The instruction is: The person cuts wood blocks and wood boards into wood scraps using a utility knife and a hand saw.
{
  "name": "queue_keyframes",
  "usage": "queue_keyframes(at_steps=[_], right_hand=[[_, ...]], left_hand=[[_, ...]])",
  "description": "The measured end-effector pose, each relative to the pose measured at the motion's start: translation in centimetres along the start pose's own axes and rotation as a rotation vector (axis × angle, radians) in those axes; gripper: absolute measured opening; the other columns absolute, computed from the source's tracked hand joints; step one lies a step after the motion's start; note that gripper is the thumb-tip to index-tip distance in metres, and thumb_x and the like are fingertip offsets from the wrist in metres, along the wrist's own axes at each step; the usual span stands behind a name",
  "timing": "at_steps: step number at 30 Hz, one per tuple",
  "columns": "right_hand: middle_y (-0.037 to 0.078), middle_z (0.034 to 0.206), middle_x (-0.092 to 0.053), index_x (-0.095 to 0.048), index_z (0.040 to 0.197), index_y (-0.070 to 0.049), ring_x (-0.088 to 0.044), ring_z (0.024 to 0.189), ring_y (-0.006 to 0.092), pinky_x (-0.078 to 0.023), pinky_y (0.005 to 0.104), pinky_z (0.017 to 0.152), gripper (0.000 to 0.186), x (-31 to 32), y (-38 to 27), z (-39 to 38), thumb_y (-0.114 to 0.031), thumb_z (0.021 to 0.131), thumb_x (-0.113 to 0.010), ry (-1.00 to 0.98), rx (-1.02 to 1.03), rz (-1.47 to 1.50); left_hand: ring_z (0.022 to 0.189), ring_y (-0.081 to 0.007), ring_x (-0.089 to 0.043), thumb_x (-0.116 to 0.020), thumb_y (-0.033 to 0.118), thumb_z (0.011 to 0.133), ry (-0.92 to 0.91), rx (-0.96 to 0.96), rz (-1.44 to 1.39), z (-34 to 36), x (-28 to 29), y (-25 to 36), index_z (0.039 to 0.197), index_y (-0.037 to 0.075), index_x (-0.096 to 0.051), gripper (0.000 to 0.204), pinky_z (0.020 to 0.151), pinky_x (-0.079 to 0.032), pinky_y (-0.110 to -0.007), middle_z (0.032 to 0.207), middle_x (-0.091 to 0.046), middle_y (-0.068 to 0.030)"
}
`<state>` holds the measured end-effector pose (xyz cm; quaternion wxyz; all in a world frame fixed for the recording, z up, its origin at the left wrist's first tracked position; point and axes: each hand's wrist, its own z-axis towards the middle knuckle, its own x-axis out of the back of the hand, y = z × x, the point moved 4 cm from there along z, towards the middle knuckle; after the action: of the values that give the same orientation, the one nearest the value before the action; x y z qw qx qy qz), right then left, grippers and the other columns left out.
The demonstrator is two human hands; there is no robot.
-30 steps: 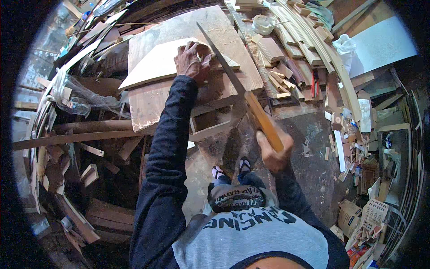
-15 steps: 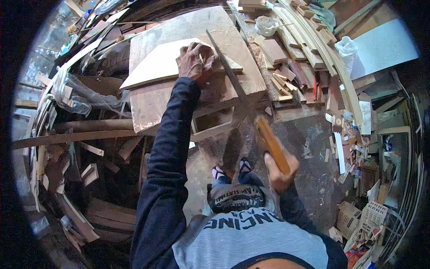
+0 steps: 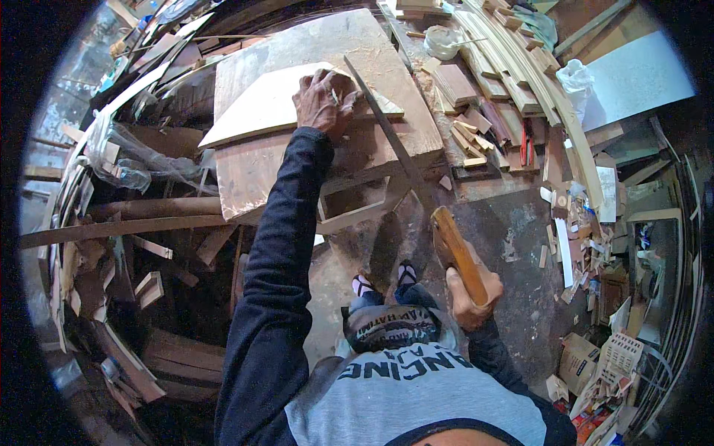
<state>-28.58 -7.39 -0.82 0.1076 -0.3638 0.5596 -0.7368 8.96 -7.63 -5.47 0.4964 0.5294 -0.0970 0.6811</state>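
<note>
My right hand (image 3: 474,296) is wrapped round the wooden handle of a handsaw (image 3: 398,145). The saw's narrow dark blade slants up and left across the right part of a pale, angled wooden board (image 3: 256,104). That board lies flat on a larger brown wooden worktop (image 3: 253,178). Just left of the blade, my left hand (image 3: 325,104) presses down on the board with curled fingers. A small pale sliver shows between those fingers, too small to name. The board's piece right of the blade shows in part.
Stacked wood strips (image 3: 506,59) and small offcuts (image 3: 468,141) lie right of the worktop, beside a white plastic bag (image 3: 576,82). Scrap wood and clear plastic sheeting (image 3: 134,160) crowd the left. An open wooden frame (image 3: 353,204) juts below the worktop's near edge. Cardboard (image 3: 580,364) lies lower right.
My right hand has drawn the saw back toward me and slightly right. The left hand and the board stay in place.
</note>
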Motion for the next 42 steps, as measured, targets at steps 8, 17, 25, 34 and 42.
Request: queue_keyframes(at_steps=[8, 17, 25, 34, 42], right_hand=[[0.018, 0.104, -0.065, -0.054, 0.12, 0.006, -0.064, 0.095, 0.0218, -0.047, 0.0315, 0.085, 0.042, -2.7, 0.1, 5.7, -0.006, 0.079, -0.057, -0.013, 0.061, 0.053], [0.015, 0.089, -0.066, -0.055, 0.122, -0.004, -0.064, 0.071, 0.0165, -0.05, 0.028, 0.065, 0.043, -1.7, -0.1, 4.0, -0.008, 0.08, -0.055, -0.022, 0.006, 0.039], [0.01, 0.101, -0.067, -0.058, 0.12, -0.006, -0.062, 0.078, 0.0096, -0.048, 0.024, 0.067, 0.042, -1.2, 1.0, 2.1, -0.005, 0.078, -0.056, 0.006, 0.025, 0.061], [0.02, 0.106, -0.064, -0.055, 0.121, 0.001, -0.065, 0.095, 0.0248, -0.049, 0.03, 0.081, 0.043, -2.4, 0.2, 6.3, -0.007, 0.079, -0.052, -0.062, 0.043, -0.006], [0.018, 0.102, -0.066, -0.055, 0.121, -0.001, -0.067, 0.086, 0.0228, -0.05, 0.03, 0.077, 0.044, -2.4, 0.3, 6.4, -0.008, 0.078, -0.052, -0.031, -0.013, 0.012]], left_hand=[[0.111, -0.0309, -0.044, -0.068, 0.039, 0.073, 0.005, -0.039, -0.078, 0.6, -0.3, 0.4, 0.114, 0.008, -0.058, 0.052, 0.091, -0.037, -0.045, 0.119, -0.053, -0.0089], [0.101, -0.0297, -0.049, -0.072, 0.033, 0.075, 0.13, -0.068, 0.001, 0.3, -0.2, 0.0, 0.097, 0.015, -0.064, 0.03, 0.086, -0.044, -0.043, 0.104, -0.059, -0.0022], [0.111, -0.0296, -0.044, -0.071, 0.039, 0.072, 0.005, -0.014, 0.0, 0.2, -0.4, -0.8, 0.114, 0.011, -0.057, 0.052, 0.092, -0.037, -0.043, 0.12, -0.053, -0.0059], [0.113, -0.0294, -0.042, -0.067, 0.036, 0.076, -0.031, -0.019, -0.04, 0.6, -0.6, 0.7, 0.115, 0.008, -0.057, 0.049, 0.094, -0.035, -0.045, 0.12, -0.053, -0.0065], [0.111, -0.0299, -0.045, -0.068, 0.034, 0.075, 0.031, -0.056, -0.027, 0.5, -0.1, 0.8, 0.109, 0.007, -0.059, 0.044, 0.092, -0.037, -0.044, 0.117, -0.054, -0.0075]])
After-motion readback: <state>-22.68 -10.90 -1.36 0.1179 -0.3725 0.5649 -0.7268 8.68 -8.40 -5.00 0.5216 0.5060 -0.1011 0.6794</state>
